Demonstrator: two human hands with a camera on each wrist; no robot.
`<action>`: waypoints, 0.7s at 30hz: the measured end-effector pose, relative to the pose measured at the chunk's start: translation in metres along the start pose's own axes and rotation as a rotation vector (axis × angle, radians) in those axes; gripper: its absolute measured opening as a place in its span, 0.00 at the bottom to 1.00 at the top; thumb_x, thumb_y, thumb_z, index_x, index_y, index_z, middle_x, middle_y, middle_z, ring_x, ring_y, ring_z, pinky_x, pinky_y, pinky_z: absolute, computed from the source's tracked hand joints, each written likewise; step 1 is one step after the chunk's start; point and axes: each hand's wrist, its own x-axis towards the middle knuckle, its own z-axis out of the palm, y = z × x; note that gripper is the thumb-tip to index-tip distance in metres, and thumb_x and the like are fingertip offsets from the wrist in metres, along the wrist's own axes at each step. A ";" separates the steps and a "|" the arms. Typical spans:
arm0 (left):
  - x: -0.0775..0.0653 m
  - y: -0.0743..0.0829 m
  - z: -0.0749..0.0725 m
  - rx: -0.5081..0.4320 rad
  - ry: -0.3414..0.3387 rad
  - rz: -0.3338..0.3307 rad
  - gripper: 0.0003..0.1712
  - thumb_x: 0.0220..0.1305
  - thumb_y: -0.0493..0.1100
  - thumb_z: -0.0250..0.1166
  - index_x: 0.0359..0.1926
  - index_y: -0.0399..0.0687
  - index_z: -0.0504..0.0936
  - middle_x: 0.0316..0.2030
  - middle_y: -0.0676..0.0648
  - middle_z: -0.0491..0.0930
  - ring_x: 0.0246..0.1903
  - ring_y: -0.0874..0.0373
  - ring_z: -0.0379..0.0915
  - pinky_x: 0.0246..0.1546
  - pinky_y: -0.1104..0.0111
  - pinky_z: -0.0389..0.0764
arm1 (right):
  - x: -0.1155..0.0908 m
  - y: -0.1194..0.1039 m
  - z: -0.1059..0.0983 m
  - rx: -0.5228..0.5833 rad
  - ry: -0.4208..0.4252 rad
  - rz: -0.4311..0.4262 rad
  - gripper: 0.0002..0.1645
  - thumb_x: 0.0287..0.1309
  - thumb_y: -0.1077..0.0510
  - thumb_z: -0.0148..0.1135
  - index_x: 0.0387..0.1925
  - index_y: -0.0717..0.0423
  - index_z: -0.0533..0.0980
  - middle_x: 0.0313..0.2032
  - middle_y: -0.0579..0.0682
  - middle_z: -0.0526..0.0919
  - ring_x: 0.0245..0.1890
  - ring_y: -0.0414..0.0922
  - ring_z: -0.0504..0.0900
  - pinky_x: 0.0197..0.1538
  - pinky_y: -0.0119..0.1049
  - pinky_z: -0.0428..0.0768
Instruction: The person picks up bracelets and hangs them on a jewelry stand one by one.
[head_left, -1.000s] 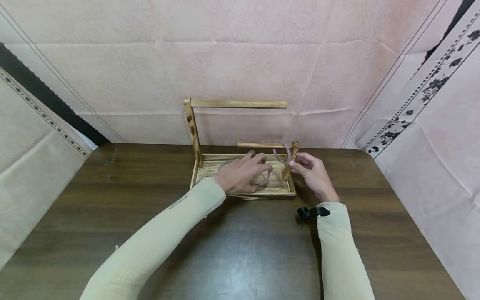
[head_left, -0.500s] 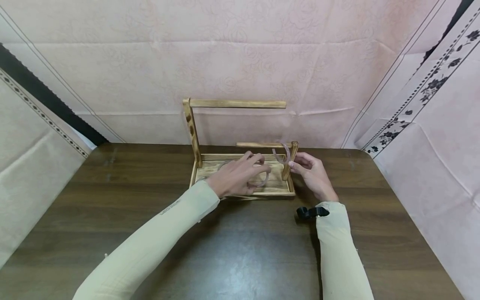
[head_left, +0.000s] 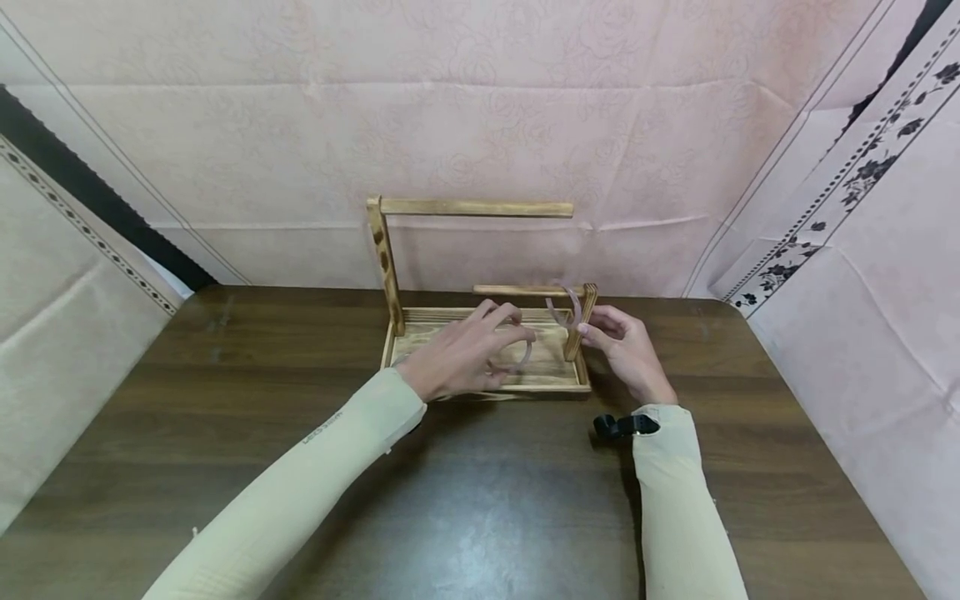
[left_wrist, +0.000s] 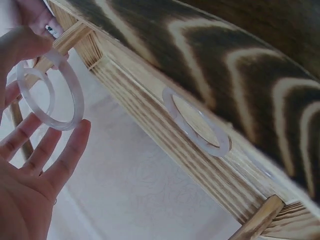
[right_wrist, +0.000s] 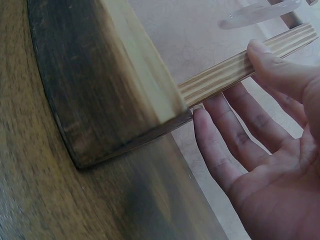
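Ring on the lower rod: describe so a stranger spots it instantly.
On the dark table, find the wooden tray. Its shorter right post carries the lower rod. The pale ring hangs there, unlike the held ring in the left hand and the loose ring in the tray.

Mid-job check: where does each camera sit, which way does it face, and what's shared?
Head: on the head, facing forward and down at the wooden stand on the table; left hand, right hand and sleeves show.
Left wrist: on that wrist, facing across the stand; the left hand pinches a pale ring, part of the right hand shows at upper left.
Right wrist: on that wrist, facing the stand's corner; the right hand shows, gripping the short post.
Head and right wrist share that post.
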 end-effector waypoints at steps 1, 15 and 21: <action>-0.001 0.000 0.000 -0.004 0.001 -0.003 0.34 0.55 0.48 0.78 0.63 0.58 0.79 0.61 0.48 0.73 0.57 0.51 0.70 0.45 0.67 0.85 | 0.000 0.000 0.000 0.000 0.000 0.002 0.24 0.70 0.52 0.64 0.61 0.59 0.75 0.53 0.53 0.83 0.49 0.39 0.84 0.60 0.43 0.85; -0.008 0.001 0.005 0.016 0.083 -0.018 0.33 0.55 0.48 0.77 0.62 0.59 0.78 0.62 0.49 0.73 0.59 0.51 0.69 0.32 0.67 0.85 | 0.002 -0.001 -0.001 0.016 0.003 0.006 0.24 0.70 0.54 0.64 0.62 0.62 0.74 0.52 0.52 0.82 0.48 0.36 0.84 0.58 0.37 0.86; -0.012 0.002 0.007 0.024 0.119 -0.019 0.32 0.56 0.47 0.77 0.62 0.58 0.78 0.62 0.48 0.73 0.59 0.50 0.70 0.35 0.66 0.85 | 0.001 0.000 -0.001 0.011 0.000 0.008 0.24 0.71 0.55 0.63 0.62 0.63 0.74 0.51 0.50 0.82 0.49 0.38 0.84 0.58 0.38 0.86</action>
